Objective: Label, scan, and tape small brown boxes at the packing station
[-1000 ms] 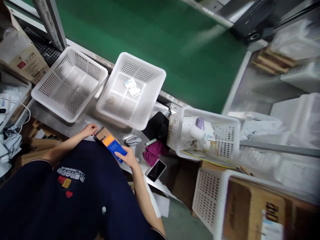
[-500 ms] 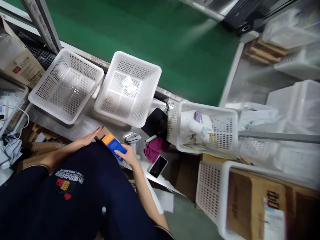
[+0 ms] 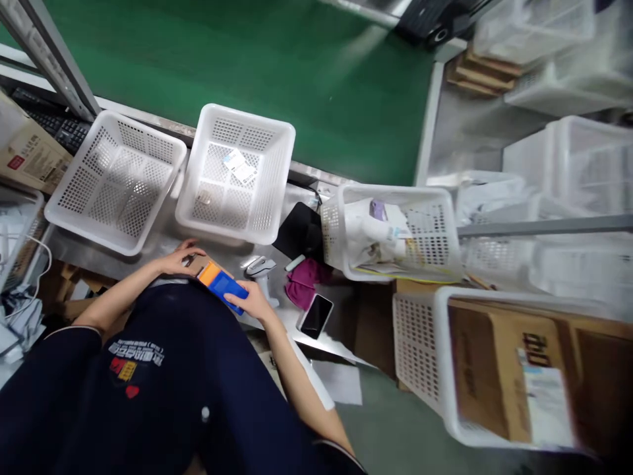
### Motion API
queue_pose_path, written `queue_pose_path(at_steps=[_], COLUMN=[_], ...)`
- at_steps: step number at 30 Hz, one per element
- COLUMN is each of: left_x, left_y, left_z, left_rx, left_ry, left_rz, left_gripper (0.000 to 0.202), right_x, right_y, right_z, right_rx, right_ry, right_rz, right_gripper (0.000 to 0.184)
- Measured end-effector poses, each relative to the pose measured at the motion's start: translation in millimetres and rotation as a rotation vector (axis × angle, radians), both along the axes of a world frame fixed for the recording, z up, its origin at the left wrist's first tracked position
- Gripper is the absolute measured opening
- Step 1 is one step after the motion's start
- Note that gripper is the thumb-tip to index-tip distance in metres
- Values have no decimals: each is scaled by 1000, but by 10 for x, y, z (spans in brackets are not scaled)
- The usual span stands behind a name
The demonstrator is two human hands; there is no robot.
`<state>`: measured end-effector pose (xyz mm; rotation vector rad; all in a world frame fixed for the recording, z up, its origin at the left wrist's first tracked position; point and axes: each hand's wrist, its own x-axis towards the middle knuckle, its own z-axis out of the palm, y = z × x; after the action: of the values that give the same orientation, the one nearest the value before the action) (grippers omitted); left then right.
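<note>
My right hand (image 3: 253, 300) grips the blue end of a flat blue-and-orange item (image 3: 225, 285), thumb across its top; its exact kind I cannot make out. Under and beside its orange end lies a small brown cardboard box (image 3: 196, 265), close against my body. At that box's left end is my left hand (image 3: 182, 259), its fingers bent round the cardboard edge, with a small dark spot showing by the fingertips. A handheld barcode scanner (image 3: 260, 269) lies just right of the item.
Two white baskets (image 3: 117, 245) (image 3: 225, 232) stand on the metal bench, a labelled packet (image 3: 240, 166) in the right one. A purple cloth (image 3: 302, 284) and a phone (image 3: 316, 316) lie near a filled basket (image 3: 346, 264). Another basket (image 3: 420, 356) holds cardboard boxes. Behind runs a green belt (image 3: 257, 59).
My left hand's fingers, stretched out along the box's end before, are now bent round it. The right hand keeps its hold on the blue-and-orange item. The view has shifted slightly.
</note>
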<state>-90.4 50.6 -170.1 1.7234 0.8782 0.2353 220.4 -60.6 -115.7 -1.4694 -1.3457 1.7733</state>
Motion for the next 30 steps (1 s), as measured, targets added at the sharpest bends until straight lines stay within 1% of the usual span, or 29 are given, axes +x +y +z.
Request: queue_pose_path(at_steps=[4, 6, 8, 11, 14, 16, 18, 20, 21, 23, 26, 28, 30], left_x=[-35, -67, -94, -122, -118, -70, 24, 147, 206, 293, 311, 273, 234], left_y=[54, 60, 76, 122, 145, 102, 8, -102, -145, -181, -118, -54, -18], left_z=[-127, -155, -151, -89, 46, 175, 303, 394, 417, 421, 372, 342, 334], left_rx=[-9, -9, 3, 22, 67, 173, 334, 453, 478, 480, 487, 514, 553], left_ry=[17, 35, 56, 89, 151, 217, 277, 296, 295, 299, 352, 391, 428], left_rz=[30, 44, 30, -8, -62, -110, -184, -311, -375, -469, -521, -548, -569], left_gripper=[73, 76, 79, 81, 80, 77, 70, 64, 63, 62, 68, 70, 66], right_x=[125, 219, 309, 409, 459, 470, 457, 410, 375, 295, 247, 334, 513], right_y=[-84, -177, -279, -392, -428, -416, -379, -309, -263, -159, -53, -66, -135], right_z=[-2, -25, -66, -151, -238, -280, -295, -281, -264, -219, -148, -112, -82], right_rx=[-24, -59, -95, -107, -95, -83, -60, -14, 8, 43, 55, 59, 65], right_ry=[-101, -164, -210, -242, -222, -208, -205, -207, -210, -228, -257, -262, -301], right_rz=[1, -19, -31, -44, -54, -57, -56, -50, -42, -24, 33, 61, 11], right_gripper=[51, 50, 49, 50, 52, 50, 46, 43, 42, 43, 46, 46, 45])
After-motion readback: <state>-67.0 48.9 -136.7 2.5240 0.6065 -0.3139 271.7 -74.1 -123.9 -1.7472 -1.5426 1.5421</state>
